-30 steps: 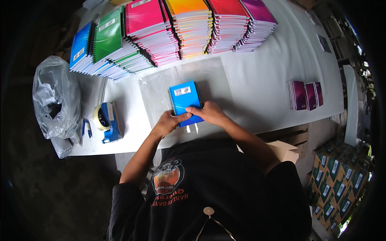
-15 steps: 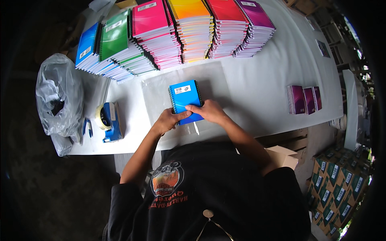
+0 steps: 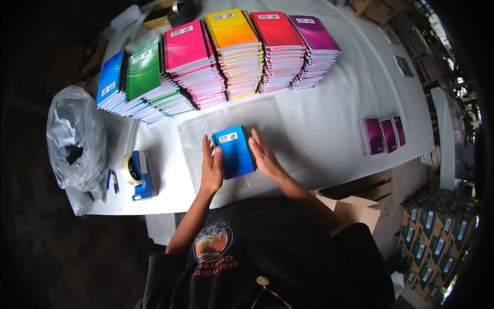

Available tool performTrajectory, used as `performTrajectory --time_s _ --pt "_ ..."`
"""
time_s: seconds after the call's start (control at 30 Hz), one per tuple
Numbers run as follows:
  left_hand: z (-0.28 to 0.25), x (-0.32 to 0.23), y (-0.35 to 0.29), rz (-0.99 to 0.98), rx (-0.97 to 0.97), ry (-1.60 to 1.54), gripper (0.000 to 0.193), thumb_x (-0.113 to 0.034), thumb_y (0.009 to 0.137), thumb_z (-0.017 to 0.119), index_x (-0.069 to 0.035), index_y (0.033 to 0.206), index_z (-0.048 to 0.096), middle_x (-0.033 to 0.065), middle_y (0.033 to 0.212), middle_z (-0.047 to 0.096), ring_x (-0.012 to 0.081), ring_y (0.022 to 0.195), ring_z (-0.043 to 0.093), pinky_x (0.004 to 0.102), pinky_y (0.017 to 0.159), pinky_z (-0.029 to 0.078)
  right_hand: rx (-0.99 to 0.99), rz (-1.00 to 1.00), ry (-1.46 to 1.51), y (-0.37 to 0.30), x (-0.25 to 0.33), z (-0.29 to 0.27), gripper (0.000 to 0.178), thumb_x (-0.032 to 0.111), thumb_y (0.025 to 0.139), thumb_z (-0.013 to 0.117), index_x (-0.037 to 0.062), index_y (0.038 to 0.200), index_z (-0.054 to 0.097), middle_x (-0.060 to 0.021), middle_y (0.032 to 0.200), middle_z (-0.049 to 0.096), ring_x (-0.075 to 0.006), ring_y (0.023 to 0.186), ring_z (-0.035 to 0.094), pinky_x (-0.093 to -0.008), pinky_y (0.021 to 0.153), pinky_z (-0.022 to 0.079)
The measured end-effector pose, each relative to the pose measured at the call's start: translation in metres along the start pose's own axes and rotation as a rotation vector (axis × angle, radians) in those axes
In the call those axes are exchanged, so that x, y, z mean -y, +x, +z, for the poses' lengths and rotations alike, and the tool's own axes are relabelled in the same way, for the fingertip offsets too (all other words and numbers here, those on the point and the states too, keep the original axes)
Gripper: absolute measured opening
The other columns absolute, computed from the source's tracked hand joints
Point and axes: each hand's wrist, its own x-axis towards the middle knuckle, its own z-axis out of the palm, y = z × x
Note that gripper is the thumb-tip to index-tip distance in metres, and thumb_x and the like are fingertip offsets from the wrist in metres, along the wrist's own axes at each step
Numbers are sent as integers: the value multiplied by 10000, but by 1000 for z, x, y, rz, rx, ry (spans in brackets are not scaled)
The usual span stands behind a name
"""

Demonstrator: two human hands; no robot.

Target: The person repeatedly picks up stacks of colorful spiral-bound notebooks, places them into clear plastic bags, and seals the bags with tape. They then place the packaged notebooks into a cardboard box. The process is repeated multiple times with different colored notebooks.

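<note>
A small stack of blue spiral notebooks [image 3: 237,159] with a white label on top lies on a clear plastic sheet [image 3: 191,135] in front of me. My left hand [image 3: 211,169] is upright along its left edge, fingers straight and thumb near the cover. Along the right edge my right hand [image 3: 266,158] is held the same way, flat and with fingers stretched out. Neither hand is wrapped round the notebooks; whether the palms touch them I cannot tell for sure.
Tall stacks of blue, green, pink, yellow [image 3: 230,32], red and purple notebooks line the back. A tape dispenser [image 3: 143,177], blue cutter [image 3: 112,181] and plastic bag [image 3: 77,141] are at left. Small purple notebooks [image 3: 371,136] lie at right; a cardboard box [image 3: 355,210] stands below the table edge.
Both hands have let go of their thumbs-on-top grip and moved to the sides with fingers straight. The view has shifted, so everything sits lower in the picture.
</note>
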Motion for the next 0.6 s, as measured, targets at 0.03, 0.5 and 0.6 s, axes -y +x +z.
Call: performTrajectory --time_s 0.03,0.5,0.6 --pt "7 10 2 -31 9 -218 658 -293 969 386 -5 1434 19 243 1477 115 317 1364 185 359 1093 189 -21 -40 159 -3 -6 9 721 480 943 379 -71 1382 222 -261 1291 449 -333 1206 441 -356 996 339" --pt "-23 76 -30 27 -323 1183 563 -306 881 520 -95 1377 359 215 1496 78 425 1374 9 557 1079 54 -492 -225 -955 -33 -55 -26 434 166 842 572 24 1237 464 -196 1412 321 -407 1352 169 -553 1073 135" --pt "-20 60 -27 209 -408 1094 519 -246 848 580 -156 1337 431 180 1496 126 430 1365 68 559 1068 100 -537 -393 -784 -29 -34 -20 297 52 779 626 67 1054 513 -140 1278 478 -378 1274 343 -505 1036 253"
